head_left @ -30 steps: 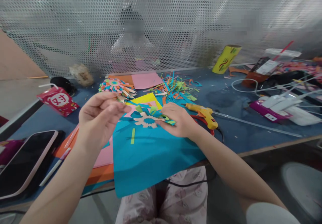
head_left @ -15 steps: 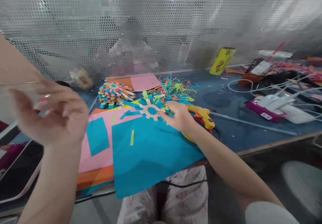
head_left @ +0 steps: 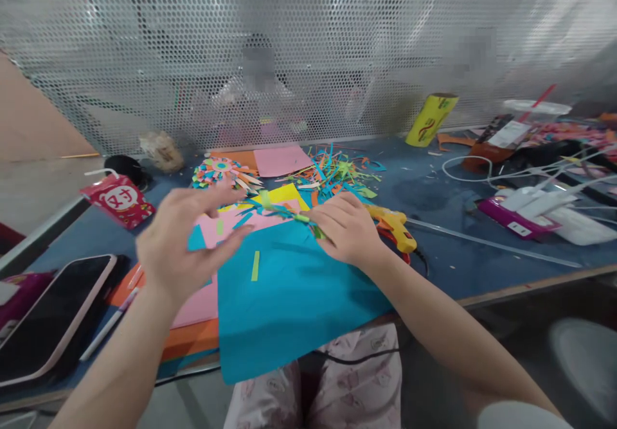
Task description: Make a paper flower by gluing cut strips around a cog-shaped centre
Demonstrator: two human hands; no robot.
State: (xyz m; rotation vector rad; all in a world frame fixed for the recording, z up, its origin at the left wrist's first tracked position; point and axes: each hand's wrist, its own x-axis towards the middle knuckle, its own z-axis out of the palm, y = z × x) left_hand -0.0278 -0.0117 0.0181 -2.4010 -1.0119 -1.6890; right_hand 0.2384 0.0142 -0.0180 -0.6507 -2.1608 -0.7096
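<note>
My right hand (head_left: 344,227) is closed on a fringed paper flower (head_left: 282,209), tilted so that I see it nearly edge-on. My left hand (head_left: 193,239) hovers to the left of the flower, thumb and fingers apart, holding nothing. Below both hands lies a large blue paper sheet (head_left: 299,294) with a short green paper strip (head_left: 255,266) on it. Pink paper (head_left: 195,307) shows under the sheet's left side. A finished-looking multicoloured paper flower (head_left: 222,169) rests behind my left hand, partly hidden by it.
Cut paper strips (head_left: 337,171) are heaped at the back. Beside my right hand lies a yellow glue gun (head_left: 395,227). A phone (head_left: 53,316), a pen (head_left: 108,326) and a red drink carton (head_left: 118,199) are at left. A purple power strip (head_left: 515,220) with cables sits at right.
My left hand has come down and right, from raised at the far left to near the flower. My right hand has turned the flower from face-up to nearly edge-on.
</note>
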